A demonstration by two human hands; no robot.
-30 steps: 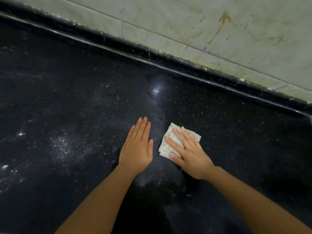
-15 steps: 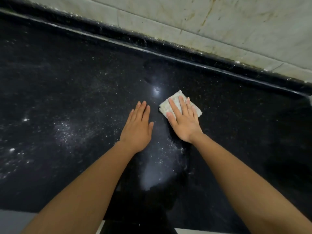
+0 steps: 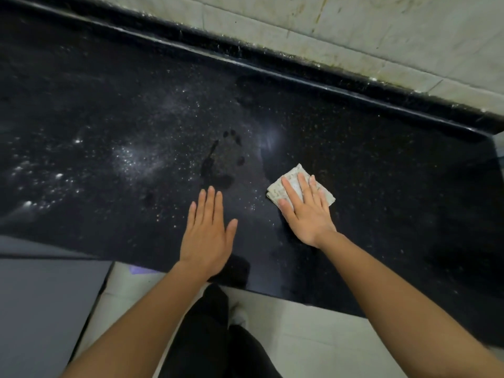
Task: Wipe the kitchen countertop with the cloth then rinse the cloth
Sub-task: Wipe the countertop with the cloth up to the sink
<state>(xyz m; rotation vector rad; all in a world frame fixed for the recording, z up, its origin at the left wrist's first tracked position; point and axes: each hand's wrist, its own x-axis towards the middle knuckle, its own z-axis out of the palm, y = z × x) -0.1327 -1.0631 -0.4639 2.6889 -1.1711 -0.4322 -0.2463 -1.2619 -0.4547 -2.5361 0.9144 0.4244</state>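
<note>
The folded cloth (image 3: 293,177) lies flat on the black tabletop (image 3: 381,186), about midway between the front edge and the raised black lip (image 3: 272,58) under the stained wall tiles (image 3: 381,36). The right hand (image 3: 308,214) lies on top of it with straight fingers (image 3: 289,192) spread across the pad. Its grip is fully open and closes on nothing; it only presses down, and the cloth's far corner and left edge show beyond the fingertips. The left hand (image 3: 207,236) is open too, palm down near the front edge and well left of the cloth, holding nothing. I cannot tell whether it touches the stone or hovers just above it. Beyond it is a dark hand-shaped mark (image 3: 221,165), and a pale dusty speckling (image 3: 131,159) spreads off to the left, so I judge that much of the wiping is not yet done. The cloth looks thin, soft and light, probably damp. It should slide easily on the polished stone under a flat palm, though a loose edge may curl or bunch if it is pushed from one side. For rinsing, the best hold is likely a pinch on the exposed far corner, or gathering the whole pad into the fist. It will sag and unfold once lifted.
</note>
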